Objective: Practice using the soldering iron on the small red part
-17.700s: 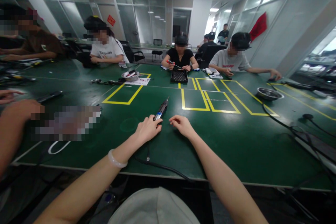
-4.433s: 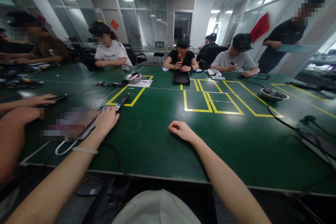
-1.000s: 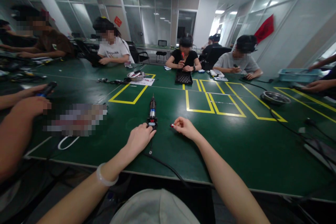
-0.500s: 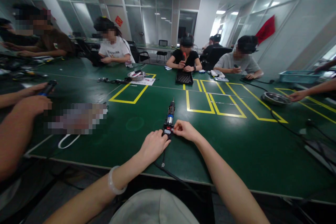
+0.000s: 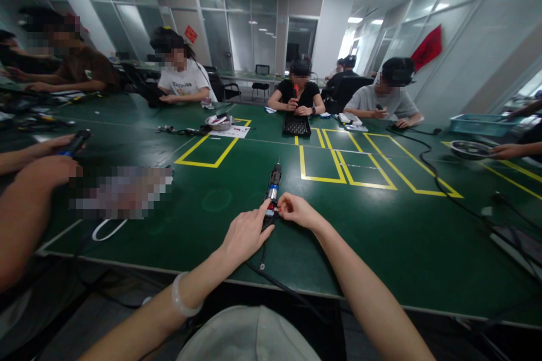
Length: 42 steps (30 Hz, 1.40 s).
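Note:
An electric screwdriver (image 5: 274, 187) with its inner parts showing lies on the green table, bit pointing away from me. It has a blue ring, a silver motor body and red and white parts near its rear. My left hand (image 5: 247, 231) grips the rear of it, the index finger stretched forward along its side. At its right side my right hand (image 5: 300, 210) is closed in a pinch, with a tiny orange-red bit at the fingertips, too small to name. A black cable (image 5: 282, 285) runs from the tool's rear over the table edge.
Yellow tape rectangles (image 5: 324, 180) mark the green table (image 5: 359, 248). A co-worker's hands hold a similar tool (image 5: 76, 142) at left. Across the table stand a black tray (image 5: 296, 126) and a bowl (image 5: 220, 122). At right, a person's hand touches a round metal dish (image 5: 471, 149).
My left index finger has stretched forward along the screwdriver. My right hand stays almost in place. The round dish at right has been moved further right by another person's hand.

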Tool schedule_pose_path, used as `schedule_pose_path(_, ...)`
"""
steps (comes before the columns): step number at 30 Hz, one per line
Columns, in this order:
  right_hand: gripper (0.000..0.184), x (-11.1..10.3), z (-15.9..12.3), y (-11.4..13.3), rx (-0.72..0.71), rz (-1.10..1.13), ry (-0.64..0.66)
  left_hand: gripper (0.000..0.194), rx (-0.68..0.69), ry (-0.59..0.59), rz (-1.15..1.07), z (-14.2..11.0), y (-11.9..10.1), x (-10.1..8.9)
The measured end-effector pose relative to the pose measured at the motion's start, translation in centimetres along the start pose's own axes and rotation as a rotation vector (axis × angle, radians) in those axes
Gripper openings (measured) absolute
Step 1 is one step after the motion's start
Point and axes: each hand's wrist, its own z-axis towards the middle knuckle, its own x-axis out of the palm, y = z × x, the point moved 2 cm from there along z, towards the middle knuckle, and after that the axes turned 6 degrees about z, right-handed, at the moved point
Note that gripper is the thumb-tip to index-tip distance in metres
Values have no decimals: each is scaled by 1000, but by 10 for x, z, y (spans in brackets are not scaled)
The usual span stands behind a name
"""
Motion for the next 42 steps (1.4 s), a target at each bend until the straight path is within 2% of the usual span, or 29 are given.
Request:
schedule_pose_path(6, 19, -2, -2, 5, -44, -66, 18, 59, 19, 18, -9, -1, 1, -2)
schedule_pose_path(13, 22, -1, -1, 4, -49, 1, 6, 60, -81, 123, -57, 13, 2, 0)
schedule_pose_path(18, 20, -5, 1, 4, -95, -38, -36, 52, 0, 184, -150, 42, 0, 0)
schedule_pose_path(22, 26, -9, 2, 0, -109, -78, -58, 34, 43, 216, -162, 62, -3, 5)
schedule_pose_path(28, 27, -11, 4, -4, -96, -44, -141, 25, -43, 159, -118, 68, 1, 13)
schedule_pose_path(35, 24, -10, 2, -4, -65, -33, -134, 34, -114, 169, -79, 59, 33, 16)
schedule_pose_path(42, 23, -9, 1, -4, -30, -47, -116, 45, -177, 182, -34, 60, 89, 29)
